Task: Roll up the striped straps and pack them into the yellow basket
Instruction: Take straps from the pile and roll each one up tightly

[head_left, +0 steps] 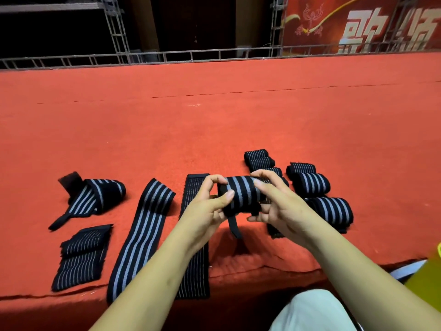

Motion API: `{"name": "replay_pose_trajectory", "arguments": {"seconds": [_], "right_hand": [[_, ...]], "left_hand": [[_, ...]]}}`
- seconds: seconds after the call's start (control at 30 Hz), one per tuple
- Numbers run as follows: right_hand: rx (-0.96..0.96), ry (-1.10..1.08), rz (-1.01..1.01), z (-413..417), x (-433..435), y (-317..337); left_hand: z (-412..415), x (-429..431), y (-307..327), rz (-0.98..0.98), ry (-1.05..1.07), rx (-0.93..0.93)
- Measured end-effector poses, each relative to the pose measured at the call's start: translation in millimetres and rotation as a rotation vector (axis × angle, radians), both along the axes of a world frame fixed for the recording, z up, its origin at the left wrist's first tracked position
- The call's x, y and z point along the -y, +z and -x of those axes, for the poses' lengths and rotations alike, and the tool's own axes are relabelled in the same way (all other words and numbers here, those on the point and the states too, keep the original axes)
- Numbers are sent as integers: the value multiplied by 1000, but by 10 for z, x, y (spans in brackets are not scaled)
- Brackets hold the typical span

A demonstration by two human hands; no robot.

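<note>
striped roll (241, 198) gripped by left fingers (224, 196) and right fingers (261, 184), loose straps (143, 235) beside.

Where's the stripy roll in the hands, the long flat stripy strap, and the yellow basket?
Black, grey-striped rolled strap (242, 193): head view, middle of the roll's striped wrap.
Long flat black strap with wide grey stripes (140, 235): head view, mid-length.
Yellow basket (428, 278): head view, its blurred wall, right edge.
</note>
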State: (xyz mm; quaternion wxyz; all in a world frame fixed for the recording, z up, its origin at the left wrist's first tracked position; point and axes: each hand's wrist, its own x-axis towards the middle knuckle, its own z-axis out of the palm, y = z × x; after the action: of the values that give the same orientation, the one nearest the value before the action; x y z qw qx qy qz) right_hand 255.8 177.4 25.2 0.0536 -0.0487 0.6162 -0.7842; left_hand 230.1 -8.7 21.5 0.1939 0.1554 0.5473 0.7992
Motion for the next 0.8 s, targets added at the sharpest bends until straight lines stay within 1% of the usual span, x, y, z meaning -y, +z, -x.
{"name": "replay_pose_trajectory", "arguments": {"seconds": [0.07,0.17,0.27,0.33,0.37,0.43,0.53,0.7,0.8], "right_hand": [[-16,-65,-9,94,-32,26],[-58,-155,15,293,-107,93],[-55,-209,35,620,-305,150],[-22,-242,60,827,-412,196],[2,-278,72,951,-503,223],[44,-339,82,1197,-688,266],[83,-361,68,1567,-1048,271],[161,-454,-17,2106,-1566,123],[222,-454,-120,2361,-1826,-19]], "left_hand": [[78,-45,-15,10,-4,-14],[275,-193,-6,91,34,-79],[603,-440,58,165,53,-185],[829,-563,78,186,50,-218],[977,-675,85,174,52,-210],[1259,-901,110,114,66,-132],[1720,-1291,132,43,30,-33],[2380,-1905,-34,196,42,-39],[2677,-2206,-187,293,11,-20]]}}
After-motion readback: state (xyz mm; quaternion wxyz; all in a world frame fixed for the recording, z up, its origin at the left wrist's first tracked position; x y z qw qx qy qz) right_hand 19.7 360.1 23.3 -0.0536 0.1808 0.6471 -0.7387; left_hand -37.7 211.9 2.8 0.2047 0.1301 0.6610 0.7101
